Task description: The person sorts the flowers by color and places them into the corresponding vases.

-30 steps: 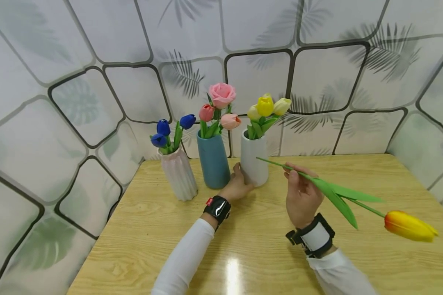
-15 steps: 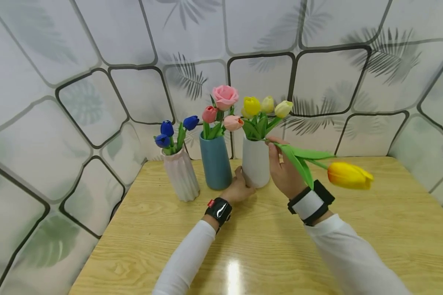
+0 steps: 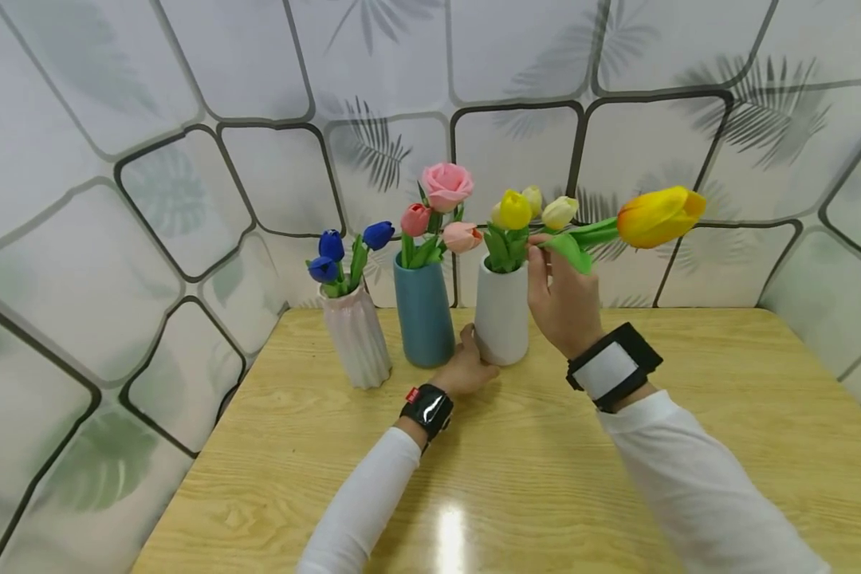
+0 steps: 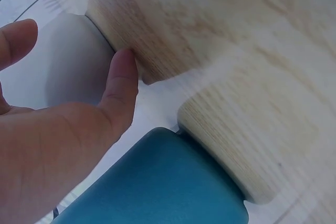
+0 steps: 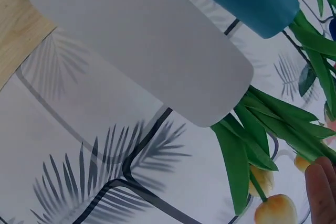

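Observation:
My left hand [image 3: 466, 371] grips the base of the white vase [image 3: 502, 315], which stands upright on the table. In the left wrist view, a finger lies along that vase's lower edge. Yellow and cream tulips [image 3: 514, 210] with green leaves fill the vase's mouth. Beside them my right hand [image 3: 568, 307] pinches the stem of a yellow-orange tulip [image 3: 660, 217], whose head points right. The stem's lower end is hidden among leaves and fingers at the vase mouth. Only fingertips [image 5: 319, 190] show in the right wrist view.
Left of the white vase stands a teal vase [image 3: 425, 315] with a pink rose and pink tulips. Further left, a ribbed pale vase [image 3: 357, 339] holds blue tulips [image 3: 332, 245]. A patterned cloth wall [image 3: 516, 151] rises behind the wooden table [image 3: 294, 470].
My right hand has moved left and up to the white vase's mouth, and the held tulip's head has swung up from low right. My left hand stays at the vase's base.

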A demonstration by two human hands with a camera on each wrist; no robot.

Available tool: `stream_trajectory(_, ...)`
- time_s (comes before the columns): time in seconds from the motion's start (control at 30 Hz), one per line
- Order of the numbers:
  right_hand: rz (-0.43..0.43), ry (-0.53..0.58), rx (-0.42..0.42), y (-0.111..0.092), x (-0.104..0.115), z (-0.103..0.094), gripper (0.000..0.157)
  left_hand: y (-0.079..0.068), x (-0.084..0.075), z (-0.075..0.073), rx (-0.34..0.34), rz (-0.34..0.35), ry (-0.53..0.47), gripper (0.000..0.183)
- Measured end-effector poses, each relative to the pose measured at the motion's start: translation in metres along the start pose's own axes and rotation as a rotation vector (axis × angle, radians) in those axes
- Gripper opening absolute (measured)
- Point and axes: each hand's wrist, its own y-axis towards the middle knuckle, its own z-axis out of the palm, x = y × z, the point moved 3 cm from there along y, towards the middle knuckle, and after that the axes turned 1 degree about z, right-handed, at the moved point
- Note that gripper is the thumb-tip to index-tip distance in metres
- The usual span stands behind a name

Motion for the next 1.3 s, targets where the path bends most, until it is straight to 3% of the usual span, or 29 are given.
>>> stream_trajectory(0.13,0.003,-0.053,0.060,-0.002,-0.006,0.004,0.015,0.001,0.001,0.000,-0.011,-0.001,-0.009,0.096)
stream_trajectory(0.3,0.093,-0.137,0.181,-0.004,-0.017,0.015,0.020,0.000,0.002,0.000,-0.013,-0.008,-0.018,0.096)
stream_trajectory(0.47,0.217,-0.179,0.346,-0.004,-0.029,0.025,0.029,0.002,0.004,0.002,-0.007,-0.002,-0.020,0.096)
stream_trajectory(0.67,0.294,-0.256,0.589,0.001,-0.038,0.035,0.030,0.005,0.010,0.004,0.000,0.001,-0.029,0.097)
stream_trajectory(0.77,0.367,-0.233,0.684,0.004,-0.041,0.036,0.025,0.005,0.010,0.004,-0.003,-0.001,-0.030,0.098)
stream_trajectory(0.87,0.472,-0.171,0.662,0.004,-0.041,0.031,0.020,0.005,0.008,0.003,0.000,-0.006,-0.023,0.098)
stream_trajectory(0.97,0.549,-0.112,0.575,0.001,-0.041,0.024,0.030,0.004,0.006,0.001,0.000,-0.009,-0.023,0.098)
stream_trajectory(1.07,0.575,-0.092,0.546,-0.006,-0.041,0.022,0.028,0.003,0.005,-0.001,0.001,-0.010,-0.028,0.098)
stream_trajectory(1.3,0.577,-0.125,0.579,-0.027,-0.049,0.026,0.020,0.001,0.007,-0.001,0.004,0.002,-0.023,0.097)
